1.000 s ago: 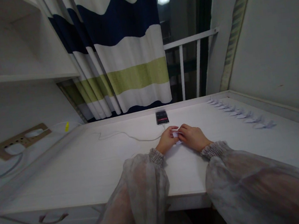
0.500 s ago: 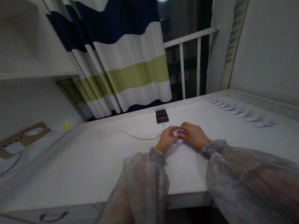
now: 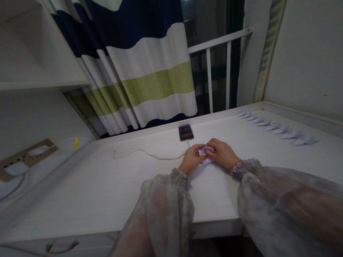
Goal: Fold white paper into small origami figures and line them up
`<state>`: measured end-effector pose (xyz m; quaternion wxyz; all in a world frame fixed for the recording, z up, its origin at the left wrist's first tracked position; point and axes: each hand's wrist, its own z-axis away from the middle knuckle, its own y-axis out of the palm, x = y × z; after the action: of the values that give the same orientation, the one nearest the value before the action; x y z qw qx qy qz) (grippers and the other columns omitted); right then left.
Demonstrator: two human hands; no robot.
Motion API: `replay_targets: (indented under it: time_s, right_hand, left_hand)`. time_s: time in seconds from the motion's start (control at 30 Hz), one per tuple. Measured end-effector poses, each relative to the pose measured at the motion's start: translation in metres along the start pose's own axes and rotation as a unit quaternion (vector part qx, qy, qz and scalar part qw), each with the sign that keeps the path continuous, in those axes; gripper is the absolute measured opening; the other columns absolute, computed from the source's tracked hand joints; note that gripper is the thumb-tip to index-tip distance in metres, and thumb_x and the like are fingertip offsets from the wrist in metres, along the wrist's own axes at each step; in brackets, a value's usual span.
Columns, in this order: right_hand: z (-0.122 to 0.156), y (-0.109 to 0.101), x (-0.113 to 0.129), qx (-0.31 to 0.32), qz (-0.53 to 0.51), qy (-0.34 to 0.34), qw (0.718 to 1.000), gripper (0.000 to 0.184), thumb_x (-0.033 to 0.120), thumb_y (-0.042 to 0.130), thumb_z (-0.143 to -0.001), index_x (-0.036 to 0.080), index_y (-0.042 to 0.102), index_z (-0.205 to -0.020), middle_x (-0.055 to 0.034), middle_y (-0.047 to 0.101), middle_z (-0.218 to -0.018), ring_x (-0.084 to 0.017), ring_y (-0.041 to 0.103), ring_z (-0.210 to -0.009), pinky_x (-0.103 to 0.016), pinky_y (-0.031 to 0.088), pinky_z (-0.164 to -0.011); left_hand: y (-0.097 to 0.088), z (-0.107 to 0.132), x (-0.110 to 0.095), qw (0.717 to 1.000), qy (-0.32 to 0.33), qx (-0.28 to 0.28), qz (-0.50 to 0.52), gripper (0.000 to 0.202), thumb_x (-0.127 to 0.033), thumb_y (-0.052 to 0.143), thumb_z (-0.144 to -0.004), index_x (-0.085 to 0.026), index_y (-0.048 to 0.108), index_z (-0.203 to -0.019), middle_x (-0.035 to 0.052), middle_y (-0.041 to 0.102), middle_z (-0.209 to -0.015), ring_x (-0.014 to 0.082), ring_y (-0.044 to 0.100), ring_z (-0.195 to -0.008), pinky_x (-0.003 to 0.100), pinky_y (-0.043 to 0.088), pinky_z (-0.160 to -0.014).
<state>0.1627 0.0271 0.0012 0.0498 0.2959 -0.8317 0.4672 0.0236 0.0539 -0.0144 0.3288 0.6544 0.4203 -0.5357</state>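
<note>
A small folded piece of white paper [image 3: 206, 160] is held between both hands, just above or on the white desk [image 3: 111, 197]. My left hand [image 3: 192, 159] pinches its left side, thumb towards me. On the other side my right hand [image 3: 222, 153] grips it, with thumb and fingers bent over the top edge. Fingers cover much of the paper, so its full folded shape is hidden. A phone [image 3: 186, 132] lies just beyond the hands, with a white cable [image 3: 149, 153] running from it to the left.
Several folded white paper figures [image 3: 283, 130] stand in a slanting row along the right side. At the back hangs a striped curtain [image 3: 153, 81] beside a white window rail [image 3: 220, 40]. A socket panel [image 3: 23, 160] with plugs is at the left.
My right fingers have shifted slightly on the paper, and a bit more of its curved upper flap shows. Both hands stay in nearly the same place.
</note>
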Motion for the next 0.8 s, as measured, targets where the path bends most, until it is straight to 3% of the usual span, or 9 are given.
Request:
replay_targets:
  time_s: [0.27,0.5,0.8]
  right_hand:
    - [-0.001,-0.001,-0.001,-0.016,-0.047,-0.008,0.999,0.013,0.018,0.048,-0.074,0.017,0.061,-0.075,-0.0030,0.056,-0.075,-0.014,0.053,-0.070,-0.024,0.041,-0.065]
    - [-0.001,-0.002,-0.004,-0.044,-0.113,-0.010,0.993,0.015,0.022,0.047,-0.075,0.017,0.061,-0.073,-0.0030,0.057,-0.073,-0.014,0.054,-0.069,-0.024,0.042,-0.066]
    - [0.000,-0.003,-0.001,-0.057,-0.145,-0.031,0.987,0.013,0.021,0.048,-0.073,0.017,0.058,-0.067,-0.0016,0.054,-0.068,-0.013,0.052,-0.066,-0.024,0.042,-0.063]
  left_hand:
    - [0.002,0.004,-0.008,1.000,-0.005,-0.012,0.018,0.040,-0.010,0.067,-0.053,-0.011,0.058,-0.093,0.0025,0.061,-0.076,0.0080,0.050,-0.061,0.018,0.039,-0.056]
    - [0.002,0.005,-0.015,0.987,-0.061,-0.004,0.149,0.031,-0.033,0.060,-0.065,-0.010,0.063,-0.085,0.0053,0.061,-0.074,0.0107,0.054,-0.064,0.023,0.041,-0.061]
    - [0.002,0.004,-0.011,0.990,-0.033,0.002,0.140,0.037,-0.033,0.070,-0.057,-0.011,0.063,-0.087,0.0024,0.062,-0.073,0.0091,0.052,-0.065,0.024,0.040,-0.066]
